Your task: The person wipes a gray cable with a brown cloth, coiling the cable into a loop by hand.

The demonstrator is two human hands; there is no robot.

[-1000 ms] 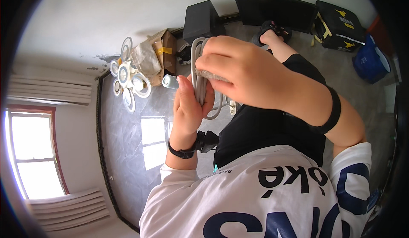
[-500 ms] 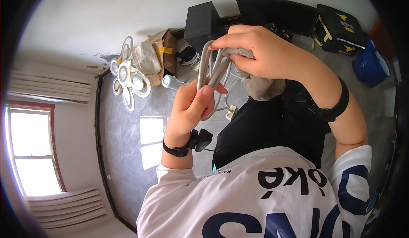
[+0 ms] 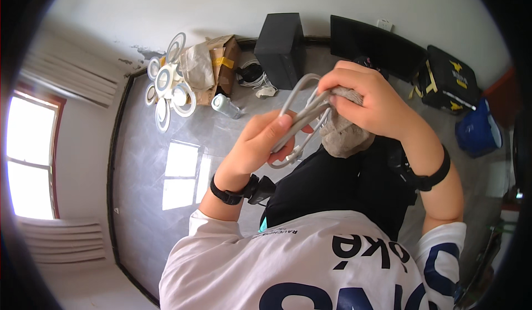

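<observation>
A light grey cable (image 3: 303,110) is gathered in several loops in front of me. My left hand (image 3: 256,143) is closed round the lower left part of these loops, thumb on top. A grey cloth (image 3: 346,138) hangs from my right hand (image 3: 372,95), which pinches it with bent fingers at the right end of the loops. Part of the cloth wraps over the cable there, and the right fingertips touch the cable. Below the left fingers, a pale plug-like piece (image 3: 295,155) dangles from the cable, partly hidden.
Along the wall stand a cardboard box (image 3: 224,71), a tall black box (image 3: 279,49), a black screen (image 3: 368,46), a black case (image 3: 451,80) and a blue bucket (image 3: 479,130). A ringed lamp (image 3: 169,85), a clear bottle (image 3: 224,106) and coiled cords (image 3: 252,74) lie on the floor.
Both hands have moved lower in view, the right one also rightward. The cable loops have swung from nearly upright to slanting, and the cloth has moved down with the right hand.
</observation>
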